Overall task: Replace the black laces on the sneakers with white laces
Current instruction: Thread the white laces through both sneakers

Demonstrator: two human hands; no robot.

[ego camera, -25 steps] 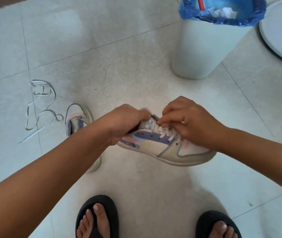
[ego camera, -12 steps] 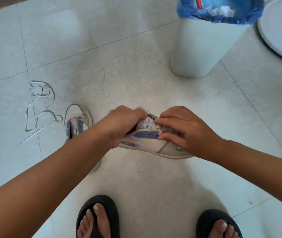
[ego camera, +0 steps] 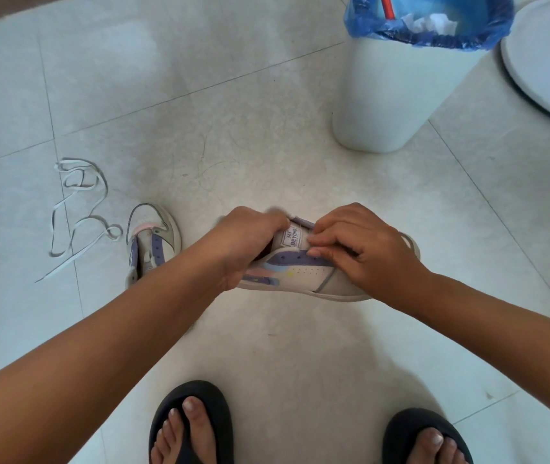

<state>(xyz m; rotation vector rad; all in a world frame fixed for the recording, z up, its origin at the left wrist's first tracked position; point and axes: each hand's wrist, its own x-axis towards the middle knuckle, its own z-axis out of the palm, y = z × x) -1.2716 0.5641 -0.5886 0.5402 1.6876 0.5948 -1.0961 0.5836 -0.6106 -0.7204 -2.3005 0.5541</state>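
A loose white flat lace (ego camera: 76, 216) lies on the floor beside the second sneaker (ego camera: 153, 242). The left hand (ego camera: 250, 242) grips the held white-and-purple sneaker (ego camera: 300, 269); the right hand (ego camera: 360, 242) pinches at its tongue. Lacing looks nearly finished; next comes tidying the ends.

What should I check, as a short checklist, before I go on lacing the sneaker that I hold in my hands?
1. Sneaker held steady: ok. The left hand grips the heel end of the held sneaker.
2. Right hand at the lacing area: ok. Its fingers are curled next to the tongue label.
3. Lace end in the fingers: cannot tell, the hand hides it.
4. Lace through every eyelet: cannot tell, but the near row of holes looks bare.
5. Second sneaker within reach: ok, on the floor beside the left forearm.
6. Loose white lace ready: ok, on the tiles left of the second sneaker, apart from it.
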